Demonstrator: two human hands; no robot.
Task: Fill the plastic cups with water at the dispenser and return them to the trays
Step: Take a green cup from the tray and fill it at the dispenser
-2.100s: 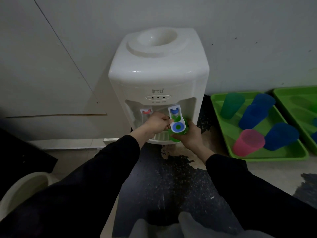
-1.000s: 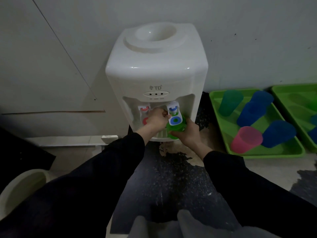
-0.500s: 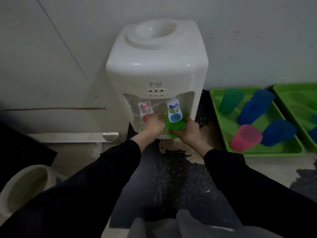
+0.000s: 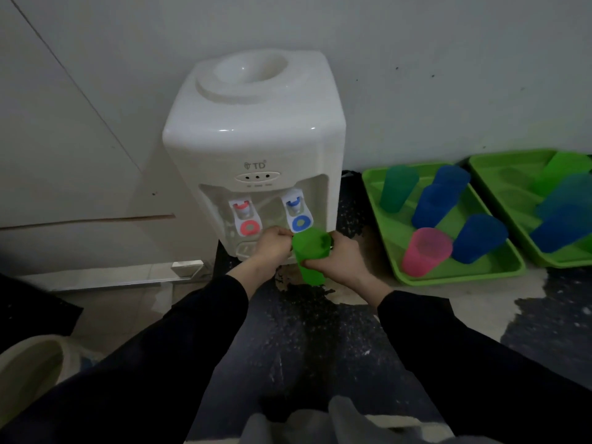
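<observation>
Green plastic cup point(image 4: 309, 251) looks thin, light and a bit squishy, so I'd hold it round the middle and go easy, since water will slosh. Right hand point(image 4: 339, 261) is wrapped round its body. Left hand point(image 4: 272, 249) looks to be pinching the rim, with the cup between them just below the blue tap point(image 4: 299, 216).

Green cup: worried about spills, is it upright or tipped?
Upright, leaning slightly: green cup mouth faces up below the blue tap, right hand gripping its side.
</observation>
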